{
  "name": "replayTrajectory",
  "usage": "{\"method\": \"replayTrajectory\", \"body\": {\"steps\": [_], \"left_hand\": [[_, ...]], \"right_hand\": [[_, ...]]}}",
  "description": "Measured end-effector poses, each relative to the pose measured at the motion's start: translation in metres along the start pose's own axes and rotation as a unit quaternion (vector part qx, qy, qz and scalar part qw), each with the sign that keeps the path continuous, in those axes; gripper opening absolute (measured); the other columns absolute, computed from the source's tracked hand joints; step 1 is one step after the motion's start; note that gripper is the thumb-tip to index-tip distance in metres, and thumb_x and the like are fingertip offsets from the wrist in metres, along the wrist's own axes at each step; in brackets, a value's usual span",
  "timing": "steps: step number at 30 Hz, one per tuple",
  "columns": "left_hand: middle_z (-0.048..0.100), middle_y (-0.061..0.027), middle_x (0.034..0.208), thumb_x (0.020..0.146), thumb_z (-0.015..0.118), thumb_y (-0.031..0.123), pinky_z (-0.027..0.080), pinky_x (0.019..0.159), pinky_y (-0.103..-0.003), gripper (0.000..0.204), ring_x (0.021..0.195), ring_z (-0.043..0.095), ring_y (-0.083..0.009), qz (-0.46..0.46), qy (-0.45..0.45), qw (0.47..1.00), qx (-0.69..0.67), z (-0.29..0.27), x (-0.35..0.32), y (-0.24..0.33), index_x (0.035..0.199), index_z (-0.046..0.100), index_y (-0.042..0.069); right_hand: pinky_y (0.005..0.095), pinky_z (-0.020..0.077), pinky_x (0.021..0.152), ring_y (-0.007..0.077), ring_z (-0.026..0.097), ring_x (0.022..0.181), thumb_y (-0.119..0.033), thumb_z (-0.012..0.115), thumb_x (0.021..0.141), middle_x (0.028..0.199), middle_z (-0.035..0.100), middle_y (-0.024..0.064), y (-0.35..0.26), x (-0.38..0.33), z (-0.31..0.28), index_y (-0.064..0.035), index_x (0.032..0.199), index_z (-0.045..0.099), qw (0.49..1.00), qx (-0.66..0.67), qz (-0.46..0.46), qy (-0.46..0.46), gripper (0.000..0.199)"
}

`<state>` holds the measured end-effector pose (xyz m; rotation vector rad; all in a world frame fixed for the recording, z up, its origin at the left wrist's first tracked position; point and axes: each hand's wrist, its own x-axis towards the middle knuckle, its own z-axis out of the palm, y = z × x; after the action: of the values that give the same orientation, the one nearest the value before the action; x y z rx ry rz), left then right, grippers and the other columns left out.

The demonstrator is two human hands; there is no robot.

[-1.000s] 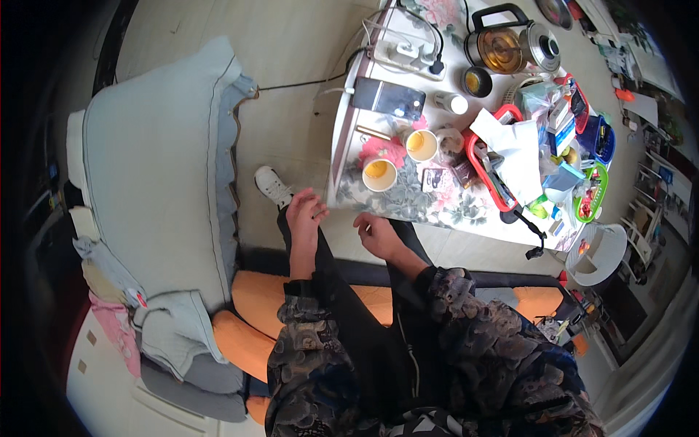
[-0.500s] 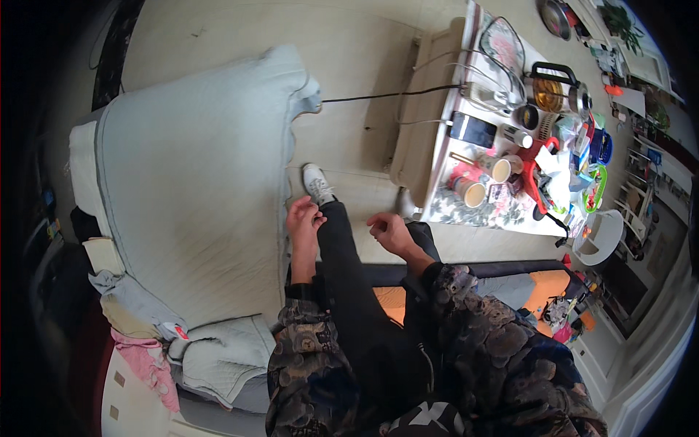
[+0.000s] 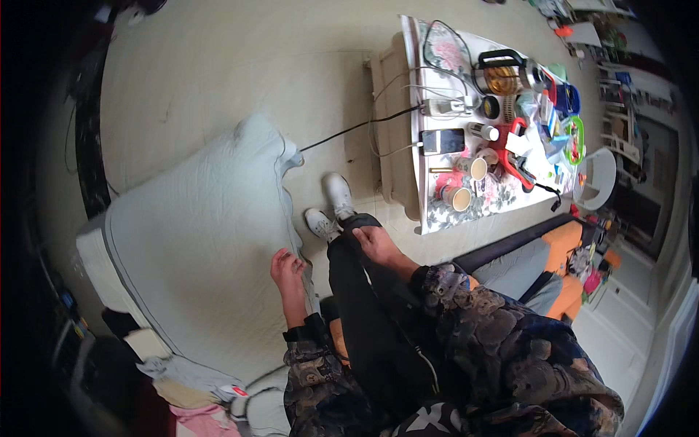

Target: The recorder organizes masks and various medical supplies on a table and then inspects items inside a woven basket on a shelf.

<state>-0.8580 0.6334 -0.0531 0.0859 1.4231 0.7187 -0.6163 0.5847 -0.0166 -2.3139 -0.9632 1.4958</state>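
My left hand [image 3: 288,266] hovers over the edge of the pale grey-green cover [image 3: 196,240], fingers loosely bent and a little apart. Nothing shows in it. My right hand [image 3: 374,245] is in front of my black trousers [image 3: 364,320] at the knee, its fingers curled in. No object can be seen in that hand; whether it touches the cloth, I cannot tell. Past the hands, my two white shoes [image 3: 337,195] stand close together on the floor, beside the cover's edge.
To the right stands a table [image 3: 437,218] with a flowered cloth, bearing a glass kettle [image 3: 502,75], a phone [image 3: 442,142], two paper cups and a power strip [image 3: 445,108]. A black cable [image 3: 357,129] stretches from it to the cover. An orange and grey sofa [image 3: 510,266] is at lower right.
My view has shifted, and both shoes now show. The right hand has come to the knee, with the legs closer together. My left hand has moved left, over the cover.
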Motion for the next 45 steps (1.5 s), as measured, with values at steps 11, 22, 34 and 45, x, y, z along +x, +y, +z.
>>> {"method": "replayTrajectory", "body": {"steps": [11,22,34,45], "left_hand": [[0.055,-0.0036,0.098,0.088,0.063,0.008,0.048,0.074,-0.034,0.028,0.081,0.055,-0.0148,-0.021,-0.082,0.982,0.168,0.14,0.031,0.082,0.115,0.054,0.006],[0.065,-0.0097,0.095,0.088,0.067,0.004,0.053,0.073,-0.03,0.02,0.086,0.063,-0.0163,-0.001,-0.208,0.931,0.3,0.324,0.066,0.144,0.105,0.063,-0.006],[0.048,0.0012,0.064,0.095,0.061,0.022,0.048,0.063,-0.032,0.023,0.059,0.05,-0.0109,-0.144,-0.292,0.845,0.424,0.495,0.169,0.206,0.077,0.055,0.009],[0.056,-0.0023,0.075,0.093,0.061,0.016,0.051,0.059,-0.033,0.009,0.064,0.055,-0.0128,-0.115,-0.223,0.878,0.408,0.599,0.241,0.377,0.093,0.057,0.008]], "right_hand": [[0.0264,0.0475,0.064,0.0106,0.058,0.069,0.004,0.058,0.081,0.073,0.059,0.0028,-0.009,0.049,-0.044,-0.002,0.087,0.059,0.94,0.339,-0.001,0.031,0.009],[0.0264,0.0444,0.058,0.0092,0.054,0.064,-0.009,0.059,0.093,0.065,0.058,0.0017,-0.039,0.077,-0.125,0.0015,0.079,0.061,0.832,0.534,0.067,0.132,0.018],[0.0271,0.0404,0.052,0.0087,0.048,0.058,-0.018,0.052,0.097,0.065,0.052,-0.0004,-0.116,0.154,-0.175,-0.0023,0.083,0.058,0.786,0.562,0.108,0.232,0.022],[0.0245,0.0432,0.052,0.0091,0.053,0.062,0.004,0.057,0.079,0.075,0.057,-0.0009,-0.257,0.28,-0.278,-0.0066,0.097,0.062,0.706,0.657,0.14,0.223,0.022]]}}
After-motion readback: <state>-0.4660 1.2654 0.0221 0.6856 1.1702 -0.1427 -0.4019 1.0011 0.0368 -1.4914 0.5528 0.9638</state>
